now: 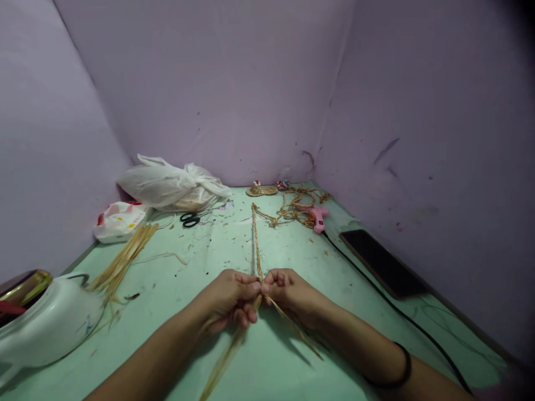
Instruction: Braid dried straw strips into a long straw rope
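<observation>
We list: no readable label on the white packet; phone, scissors nearby; left hand, right hand pinching the braid.

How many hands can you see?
2. The left hand pinches the near end of the braid from the left side, and the right hand pinches it from the right, the two almost meeting. No other hand shows.

Prob. home craft corner: glue gun, scissors, straw, etc.
</observation>
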### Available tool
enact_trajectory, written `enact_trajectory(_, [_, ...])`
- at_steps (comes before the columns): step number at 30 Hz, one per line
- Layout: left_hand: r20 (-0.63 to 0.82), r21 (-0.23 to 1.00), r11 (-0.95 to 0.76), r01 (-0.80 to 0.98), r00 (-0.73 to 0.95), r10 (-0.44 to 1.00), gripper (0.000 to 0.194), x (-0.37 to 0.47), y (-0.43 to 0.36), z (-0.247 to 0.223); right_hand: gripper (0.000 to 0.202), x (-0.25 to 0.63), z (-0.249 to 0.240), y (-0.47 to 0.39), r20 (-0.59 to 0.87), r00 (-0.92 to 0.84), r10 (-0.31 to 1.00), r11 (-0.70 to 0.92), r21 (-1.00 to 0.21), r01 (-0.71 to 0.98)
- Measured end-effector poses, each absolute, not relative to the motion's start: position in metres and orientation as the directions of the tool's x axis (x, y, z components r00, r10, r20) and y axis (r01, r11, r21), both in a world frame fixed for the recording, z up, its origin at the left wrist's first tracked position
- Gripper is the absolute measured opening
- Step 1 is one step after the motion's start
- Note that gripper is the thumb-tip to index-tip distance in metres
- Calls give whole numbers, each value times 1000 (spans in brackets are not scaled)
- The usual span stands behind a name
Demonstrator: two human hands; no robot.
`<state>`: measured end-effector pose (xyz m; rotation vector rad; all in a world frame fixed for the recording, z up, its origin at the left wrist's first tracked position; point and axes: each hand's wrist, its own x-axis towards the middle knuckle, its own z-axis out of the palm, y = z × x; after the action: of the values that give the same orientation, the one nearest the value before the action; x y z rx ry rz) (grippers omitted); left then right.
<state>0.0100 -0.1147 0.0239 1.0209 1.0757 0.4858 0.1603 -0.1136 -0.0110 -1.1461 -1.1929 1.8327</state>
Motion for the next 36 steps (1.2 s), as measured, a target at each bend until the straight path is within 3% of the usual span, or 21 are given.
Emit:
enact_trajectory(10, [-519, 855, 482, 192, 332, 788, 11, 23, -121, 14, 23, 164, -17, -112, -184, -411, 893, -181, -982, 46])
enact_trajectory(14, [-507, 860, 455, 233, 281, 815, 15, 25, -124, 11, 21, 165, -11, -112, -175, -397, 901, -168, -984, 53])
enact_trajectory(19, [-477, 879, 448, 165, 291, 829, 17, 25, -125, 4, 24, 168, -5, -114, -205, -416, 886, -204, -978, 49])
enact_trajectory(26, [-444, 894, 446, 48, 237, 864, 13, 26, -127, 2, 12, 161, -17, -121, -190, -262, 946, -191, -981, 20])
enact_trajectory(36, [-445, 874, 475, -100, 227, 866, 14, 27, -139, -2, 18, 166, -15, -122, -169, -326, 930, -159, -986, 55])
